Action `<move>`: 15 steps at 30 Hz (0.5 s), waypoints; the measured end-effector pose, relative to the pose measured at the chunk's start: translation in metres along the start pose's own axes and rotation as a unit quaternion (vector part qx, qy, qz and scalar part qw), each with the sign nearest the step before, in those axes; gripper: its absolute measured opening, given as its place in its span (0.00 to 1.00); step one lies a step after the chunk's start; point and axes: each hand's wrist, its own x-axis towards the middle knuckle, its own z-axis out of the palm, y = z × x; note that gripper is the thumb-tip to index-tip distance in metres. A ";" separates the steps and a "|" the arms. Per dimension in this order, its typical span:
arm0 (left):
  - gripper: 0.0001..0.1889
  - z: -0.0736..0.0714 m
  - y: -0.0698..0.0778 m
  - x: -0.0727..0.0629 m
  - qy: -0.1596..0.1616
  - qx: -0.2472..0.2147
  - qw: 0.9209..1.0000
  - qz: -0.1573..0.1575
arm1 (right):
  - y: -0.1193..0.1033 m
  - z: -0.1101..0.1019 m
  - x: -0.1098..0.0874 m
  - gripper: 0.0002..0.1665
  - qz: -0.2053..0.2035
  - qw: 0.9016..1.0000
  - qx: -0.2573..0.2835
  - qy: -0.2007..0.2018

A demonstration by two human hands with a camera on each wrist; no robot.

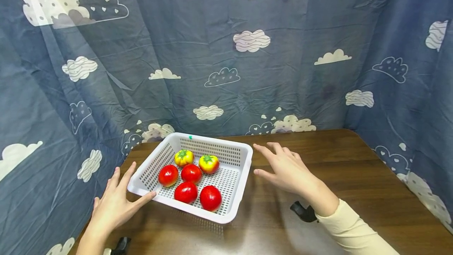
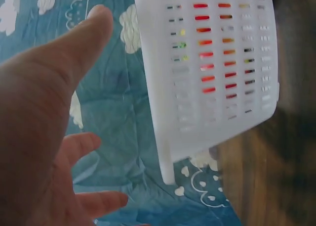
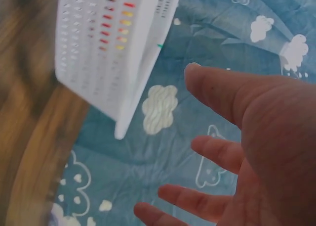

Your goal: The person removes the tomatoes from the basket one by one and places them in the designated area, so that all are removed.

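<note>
A white plastic basket [image 1: 236,192] with slotted walls stands on the wooden table, turned slightly. Inside it lie several round red fruits [image 1: 210,198] that look like tomatoes or apples, plus two yellow-and-red ones with green tops [image 1: 184,157]. My left hand [image 1: 115,204] is at the basket's left side, fingers spread and thumb near the front rim; the left wrist view shows a gap between thumb and basket wall [image 2: 222,63]. To the right of the basket, my right hand [image 1: 283,166] hovers with fingers extended, apart from the wall [image 3: 98,53] in the right wrist view. Neither hand holds anything.
The brown wooden table [image 1: 336,176] extends to the right of the basket. A dark blue curtain [image 1: 293,89] with cloud prints hangs behind and along both sides. Black straps [image 1: 303,211] show at both wrists.
</note>
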 end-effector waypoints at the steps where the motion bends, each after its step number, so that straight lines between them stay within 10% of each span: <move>1: 0.64 0.001 -0.002 0.001 0.001 -0.002 1.000 0.003 | -0.002 0.000 0.001 0.41 -0.002 1.000 0.002 0.000; 15: 0.60 0.018 -0.026 0.014 0.068 -0.058 0.994 0.063 | -0.029 0.008 0.022 0.40 -0.024 0.998 0.036 -0.039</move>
